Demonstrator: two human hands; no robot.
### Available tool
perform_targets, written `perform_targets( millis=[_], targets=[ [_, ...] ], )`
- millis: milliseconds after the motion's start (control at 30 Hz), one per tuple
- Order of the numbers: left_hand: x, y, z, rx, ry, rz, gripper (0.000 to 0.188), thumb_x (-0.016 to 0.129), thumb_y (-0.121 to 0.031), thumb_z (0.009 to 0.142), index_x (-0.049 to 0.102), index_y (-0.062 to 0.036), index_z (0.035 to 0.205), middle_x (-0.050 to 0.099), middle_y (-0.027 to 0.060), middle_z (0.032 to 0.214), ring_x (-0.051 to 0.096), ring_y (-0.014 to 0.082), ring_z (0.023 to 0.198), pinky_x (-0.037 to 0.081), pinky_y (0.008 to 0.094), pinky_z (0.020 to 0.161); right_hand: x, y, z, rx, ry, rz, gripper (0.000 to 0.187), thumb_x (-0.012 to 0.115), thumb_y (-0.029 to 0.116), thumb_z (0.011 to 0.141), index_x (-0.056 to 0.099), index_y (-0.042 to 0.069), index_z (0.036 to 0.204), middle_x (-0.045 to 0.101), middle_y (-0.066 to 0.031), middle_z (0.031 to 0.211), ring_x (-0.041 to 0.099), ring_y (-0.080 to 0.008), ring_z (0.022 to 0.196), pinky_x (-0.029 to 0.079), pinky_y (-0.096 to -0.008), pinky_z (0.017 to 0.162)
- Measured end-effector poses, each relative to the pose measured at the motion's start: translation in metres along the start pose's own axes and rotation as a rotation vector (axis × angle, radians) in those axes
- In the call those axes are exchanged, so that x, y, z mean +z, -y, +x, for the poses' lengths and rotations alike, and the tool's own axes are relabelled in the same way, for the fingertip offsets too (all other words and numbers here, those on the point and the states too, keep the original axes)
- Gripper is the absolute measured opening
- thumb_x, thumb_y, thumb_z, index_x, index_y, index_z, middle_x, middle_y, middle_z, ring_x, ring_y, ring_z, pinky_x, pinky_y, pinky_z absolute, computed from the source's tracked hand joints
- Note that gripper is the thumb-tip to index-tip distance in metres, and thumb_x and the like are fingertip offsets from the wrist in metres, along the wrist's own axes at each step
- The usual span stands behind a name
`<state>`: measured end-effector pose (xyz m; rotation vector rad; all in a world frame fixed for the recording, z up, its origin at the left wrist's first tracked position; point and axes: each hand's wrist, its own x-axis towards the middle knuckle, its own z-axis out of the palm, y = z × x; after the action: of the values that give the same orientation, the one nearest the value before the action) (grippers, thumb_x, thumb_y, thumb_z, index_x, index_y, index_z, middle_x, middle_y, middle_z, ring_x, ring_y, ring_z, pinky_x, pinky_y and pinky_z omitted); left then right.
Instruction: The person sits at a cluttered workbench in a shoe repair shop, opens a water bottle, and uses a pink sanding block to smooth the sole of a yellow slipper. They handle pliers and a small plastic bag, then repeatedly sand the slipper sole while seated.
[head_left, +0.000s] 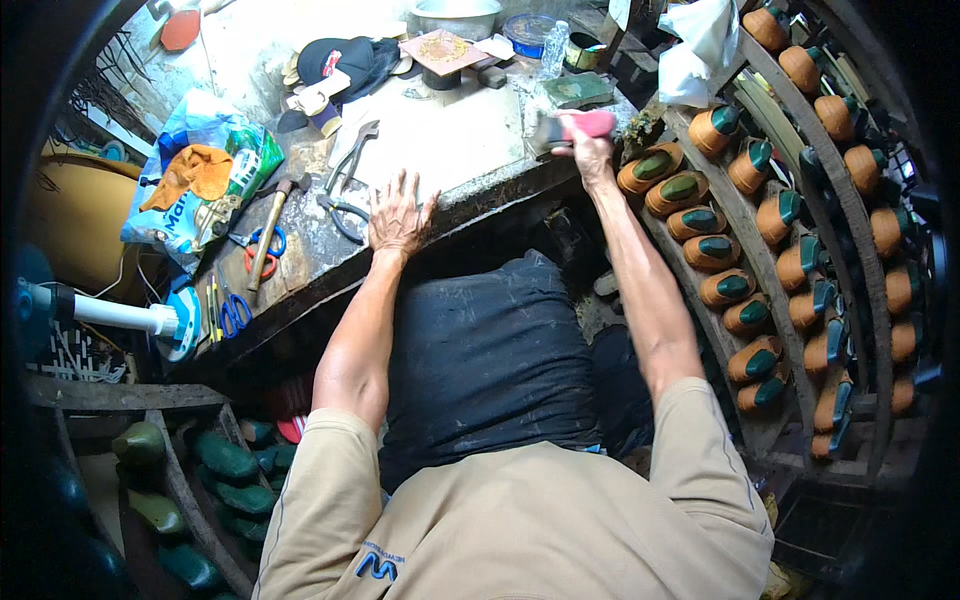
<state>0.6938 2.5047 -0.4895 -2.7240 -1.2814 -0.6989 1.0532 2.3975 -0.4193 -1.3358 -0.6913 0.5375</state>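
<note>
My left hand lies flat at the front edge of the workbench, fingers spread and holding nothing. Beside it are a pair of pincers and pliers with dark handles. At the bench's right end, my right hand is closed around a red-backed tool with a greyish end. Motion blurs this tool, so its exact kind does not show. A dark green block lies just beyond it.
Left on the bench are a hammer, scissors and a plastic bag with orange leather on top. A cap, clear bottle and metal basin stand farther back. Racks of brown shoes on green lasts rise at right.
</note>
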Motion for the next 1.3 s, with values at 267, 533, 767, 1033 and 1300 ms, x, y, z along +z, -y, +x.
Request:
perform_targets(
  millis=[267, 533, 767, 1033, 1300],
  targets=[
    [-0.006, -0.003, 0.001, -0.041, 0.069, 0.009, 0.071, 0.050, -0.063, 0.111, 0.062, -0.0107, 0.157, 0.057, 0.0167, 0.164, 0.055, 0.0356, 0.148, 0.031, 0.0601, 0.129, -0.001, -0.048, -0.023, 0.143, -0.570, 0.291, 0.022, 0.080, 0.023, 0.094, 0.075, 0.011, 0.112, 0.071, -0.0022, 0.108, 0.074, -0.0199, 0.089, 0.062, -0.0305, 0.055],
    [-0.005, 0.000, 0.001, -0.032, 0.064, 0.000, 0.070, 0.049, -0.063, 0.111, 0.064, -0.0112, 0.156, 0.057, 0.0166, 0.164, 0.055, 0.0359, 0.148, 0.030, 0.0596, 0.130, 0.004, -0.053, -0.013, 0.225, -0.704, 0.346, 0.040, 0.092, 0.030, 0.083, 0.079, 0.006, 0.111, 0.076, -0.0065, 0.103, 0.074, -0.0196, 0.075, 0.056, -0.0281, 0.047],
    [-0.003, -0.004, 0.001, -0.013, 0.003, 0.027, 0.066, 0.053, -0.060, 0.111, 0.064, -0.0102, 0.152, 0.057, 0.0165, 0.164, 0.056, 0.0365, 0.146, 0.033, 0.0581, 0.129, -0.004, -0.058, -0.007, 0.164, -0.611, 0.251, 0.036, 0.086, 0.026, 0.090, 0.075, -0.002, 0.111, 0.077, -0.0104, 0.101, 0.075, -0.0202, 0.070, 0.058, -0.0301, 0.049],
    [0.000, 0.000, 0.000, 0.007, 0.007, 0.032, 0.067, 0.052, -0.060, 0.111, 0.063, -0.0082, 0.153, 0.058, 0.0167, 0.161, 0.056, 0.0364, 0.145, 0.035, 0.0572, 0.126, -0.006, -0.062, -0.016, 0.134, -0.497, 0.122, 0.033, 0.082, 0.027, 0.095, 0.074, -0.002, 0.109, 0.079, -0.0120, 0.096, 0.071, -0.0207, 0.054, 0.053, -0.0296, 0.044],
    [-0.001, -0.002, -0.002, -0.018, 0.021, 0.016, 0.066, 0.051, -0.059, 0.112, 0.063, -0.0098, 0.154, 0.057, 0.0165, 0.162, 0.056, 0.0378, 0.145, 0.034, 0.0576, 0.128, -0.011, -0.009, 0.022, -0.258, -0.324, -0.652, 0.030, 0.079, 0.034, 0.100, 0.081, 0.006, 0.111, 0.083, -0.0169, 0.095, 0.082, -0.0313, 0.087, 0.061, -0.0453, 0.073]
  ],
)
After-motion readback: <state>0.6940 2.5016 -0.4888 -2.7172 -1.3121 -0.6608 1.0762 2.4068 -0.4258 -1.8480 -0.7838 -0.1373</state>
